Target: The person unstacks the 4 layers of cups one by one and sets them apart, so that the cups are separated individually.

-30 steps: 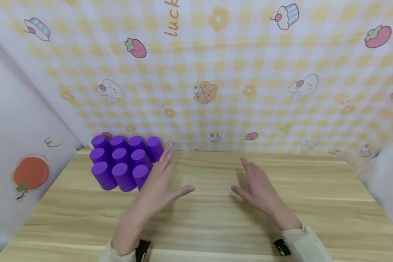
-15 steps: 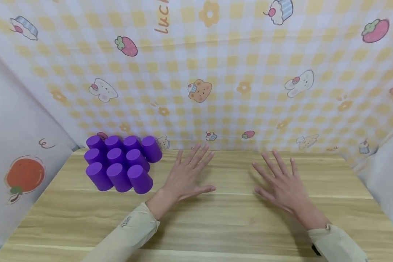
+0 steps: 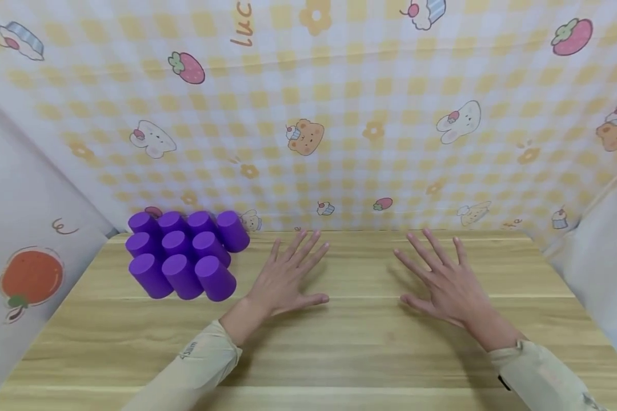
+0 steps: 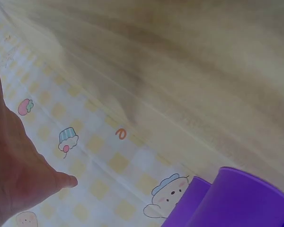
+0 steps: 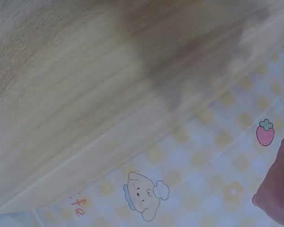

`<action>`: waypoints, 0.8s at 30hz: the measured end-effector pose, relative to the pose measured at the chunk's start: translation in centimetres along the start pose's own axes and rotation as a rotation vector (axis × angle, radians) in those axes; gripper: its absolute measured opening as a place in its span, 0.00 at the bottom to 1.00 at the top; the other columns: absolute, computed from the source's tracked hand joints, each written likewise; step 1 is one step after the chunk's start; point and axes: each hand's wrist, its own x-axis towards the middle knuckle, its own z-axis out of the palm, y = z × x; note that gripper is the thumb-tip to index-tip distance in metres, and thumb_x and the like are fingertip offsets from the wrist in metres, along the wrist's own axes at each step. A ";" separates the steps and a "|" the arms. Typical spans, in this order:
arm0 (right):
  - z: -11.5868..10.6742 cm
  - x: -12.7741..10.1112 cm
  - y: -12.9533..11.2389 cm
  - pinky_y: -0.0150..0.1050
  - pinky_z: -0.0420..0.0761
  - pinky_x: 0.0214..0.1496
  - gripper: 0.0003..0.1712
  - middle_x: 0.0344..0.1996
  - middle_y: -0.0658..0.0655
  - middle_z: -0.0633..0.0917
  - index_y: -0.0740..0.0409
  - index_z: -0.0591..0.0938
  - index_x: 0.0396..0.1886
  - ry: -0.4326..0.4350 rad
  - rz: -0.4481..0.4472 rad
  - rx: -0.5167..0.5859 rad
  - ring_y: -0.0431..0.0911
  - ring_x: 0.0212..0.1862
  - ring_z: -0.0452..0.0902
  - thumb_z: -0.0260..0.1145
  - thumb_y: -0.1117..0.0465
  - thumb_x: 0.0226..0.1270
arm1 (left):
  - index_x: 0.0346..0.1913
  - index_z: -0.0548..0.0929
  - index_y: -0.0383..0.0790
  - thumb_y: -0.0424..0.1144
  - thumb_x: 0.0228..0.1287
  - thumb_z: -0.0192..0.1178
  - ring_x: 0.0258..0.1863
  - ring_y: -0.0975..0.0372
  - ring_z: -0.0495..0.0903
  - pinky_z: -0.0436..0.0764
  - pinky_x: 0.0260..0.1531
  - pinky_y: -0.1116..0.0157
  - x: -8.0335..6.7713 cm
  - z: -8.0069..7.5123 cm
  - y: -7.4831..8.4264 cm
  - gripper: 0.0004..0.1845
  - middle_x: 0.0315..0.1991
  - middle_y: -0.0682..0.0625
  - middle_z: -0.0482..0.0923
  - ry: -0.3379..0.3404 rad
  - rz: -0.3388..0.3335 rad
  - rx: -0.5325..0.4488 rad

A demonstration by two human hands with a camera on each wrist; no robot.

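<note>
Several purple cups (image 3: 216, 278) stand upside down in rows at the left back of the wooden table. Just right of them, my left hand (image 3: 283, 282) is held over the table with its fingers spread, palm down, holding nothing. My right hand (image 3: 449, 288) has its fingers spread as well, over the right half of the table, and holds nothing. In the left wrist view two or more purple cups (image 4: 244, 201) show at the lower right, apart from the left hand (image 4: 19, 170). Only part of the right hand (image 5: 277, 184) shows in the right wrist view.
The wooden table (image 3: 349, 354) meets a yellow-and-white checked cloth (image 3: 349, 91) with cartoon prints at its back edge. A white printed sheet (image 3: 25, 188) hangs on the left, and another pale sheet (image 3: 607, 251) hangs on the right.
Both hands have moved to the right and spread their fingers, the left one coming away from the cups. In the last half second they stay nearly still while the head view shifts slightly.
</note>
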 end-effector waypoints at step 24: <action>-0.5 -0.3 -0.8 0.63 0.34 0.57 0.50 0.65 0.57 0.46 0.46 0.58 0.63 -0.026 -0.016 0.011 0.56 0.64 0.35 0.50 0.26 0.40 | 0.66 0.40 0.55 0.76 0.43 0.33 0.64 0.55 0.31 0.37 0.56 0.44 -0.3 0.1 0.1 0.48 0.67 0.52 0.30 -0.016 0.022 0.041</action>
